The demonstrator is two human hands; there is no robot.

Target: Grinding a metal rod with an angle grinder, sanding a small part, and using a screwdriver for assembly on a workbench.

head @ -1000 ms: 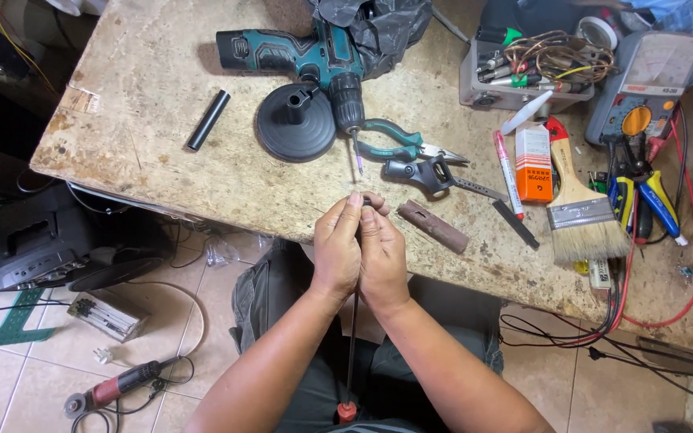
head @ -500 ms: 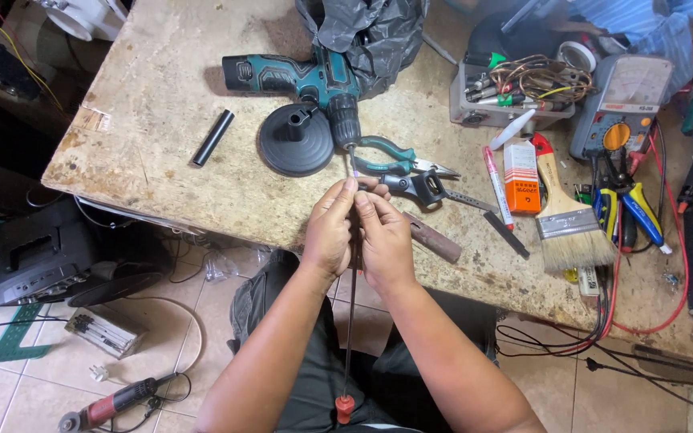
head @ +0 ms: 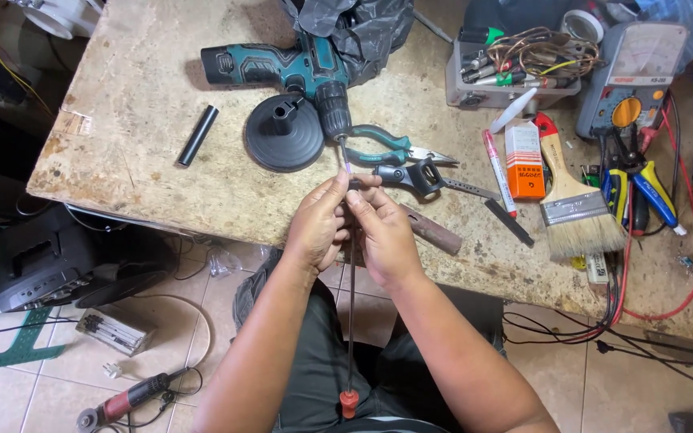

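My left hand and my right hand meet at the table's front edge, both pinching the top of a thin dark rod. The rod hangs straight down between my knees and ends in a small red tip. Just beyond my fingertips lies a teal cordless drill on its side, its bit pointing toward my hands. A round black base sits beside the drill's chuck.
On the worn tabletop: a black tube, teal-handled pliers, a cutter, a marker, an orange box, a paintbrush, a multimeter, a box of wires. An angle grinder lies on the tiled floor.
My hands stay together on the rod's top. The view has shifted slightly, so the table and hands sit a little farther left in frame.
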